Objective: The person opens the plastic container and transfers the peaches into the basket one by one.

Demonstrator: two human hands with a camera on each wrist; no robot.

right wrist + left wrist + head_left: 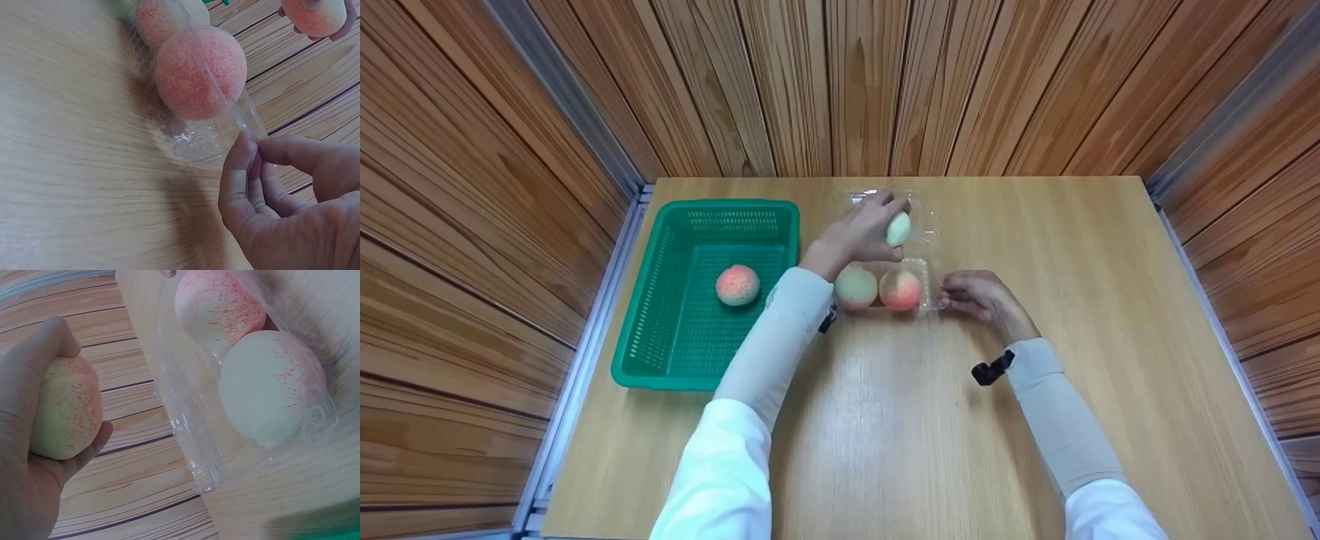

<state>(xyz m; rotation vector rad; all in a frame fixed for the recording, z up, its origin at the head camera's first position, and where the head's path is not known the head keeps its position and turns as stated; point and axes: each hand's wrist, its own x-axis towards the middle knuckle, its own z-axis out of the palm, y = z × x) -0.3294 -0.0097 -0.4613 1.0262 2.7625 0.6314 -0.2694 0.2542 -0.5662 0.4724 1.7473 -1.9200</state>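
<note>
My left hand [864, 229] grips a pale peach [70, 408] with pink speckles, held above the far part of a clear plastic clamshell box [916, 271]. Thumb and fingers wrap round its sides in the left wrist view. Two more peaches sit side by side in the near half of the box: a pale greenish one [856, 287] on the left and a pinker one [900, 290] on the right. At the box's right edge, my right hand [981, 300] pinches the thin plastic rim between thumb and fingertips. The clear lid [922, 217] lies folded back, partly behind the left hand.
A green plastic basket [660, 315] stands to the left of the box, with one pink peach [737, 285] in it. Wooden plank walls [862, 90] rise behind the table [877, 435] and on both sides.
</note>
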